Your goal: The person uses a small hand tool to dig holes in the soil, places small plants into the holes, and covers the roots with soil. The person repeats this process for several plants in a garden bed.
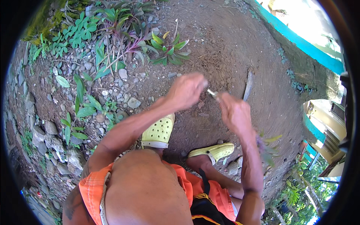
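Observation:
My left hand (187, 89) is raised over the soil, its fingers curled and blurred; whether it holds anything cannot be told. My right hand (234, 112) is closed around a plant's stalk (212, 93), whose pale end points toward my left hand. Purple and green leaves (267, 147) show beyond my right forearm, perhaps the same plant's top. Below and past the hands lies a patch of loosened brown soil (215, 67). A small green leafy plant (170, 50) stands at that patch's left edge.
Yellow clogs (159, 129) are on my feet. Purple-leaved plants (135, 46) and stones (134, 103) spread to the left. A flat piece of wood or stone (248, 85) lies on the right. Farther right runs a low wall with a turquoise top (303, 40).

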`<state>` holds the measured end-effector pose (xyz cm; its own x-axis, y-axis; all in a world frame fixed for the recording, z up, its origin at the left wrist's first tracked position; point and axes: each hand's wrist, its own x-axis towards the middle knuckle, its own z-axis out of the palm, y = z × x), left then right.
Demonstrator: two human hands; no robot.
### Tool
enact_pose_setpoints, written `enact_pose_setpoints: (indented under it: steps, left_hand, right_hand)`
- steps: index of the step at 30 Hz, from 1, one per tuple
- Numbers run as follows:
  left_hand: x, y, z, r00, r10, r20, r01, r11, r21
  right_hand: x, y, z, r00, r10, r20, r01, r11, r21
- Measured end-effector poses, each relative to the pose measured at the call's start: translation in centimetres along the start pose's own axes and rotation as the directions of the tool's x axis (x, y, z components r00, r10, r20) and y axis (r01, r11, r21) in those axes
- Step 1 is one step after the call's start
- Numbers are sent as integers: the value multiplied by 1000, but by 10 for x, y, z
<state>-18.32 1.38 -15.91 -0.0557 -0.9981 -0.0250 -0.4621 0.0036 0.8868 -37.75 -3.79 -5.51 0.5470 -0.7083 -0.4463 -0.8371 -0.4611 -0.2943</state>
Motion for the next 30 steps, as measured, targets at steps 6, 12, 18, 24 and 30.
enact_pose_setpoints:
  steps: [6,12,18,24,30]
  left_hand:
    - [90,-61,-12,969,139,-205,-109,983,148]
    - [149,-98,-25,964,220,-151,-88,797,598]
    - [146,-123,-40,940,262,-219,-146,888,437]
    - [142,-116,-33,900,319,-296,-133,849,511]
    - [142,-114,-33,914,281,-291,-101,856,508]
  right_hand:
    - [80,29,8,963,241,124,-178,907,-381]
    - [131,28,27,965,204,167,-113,892,-438]
    - [150,21,28,950,216,226,-107,903,-416]
    - [163,8,30,914,272,303,-121,892,-434]
    - [168,-6,40,913,256,317,-90,885,-457]
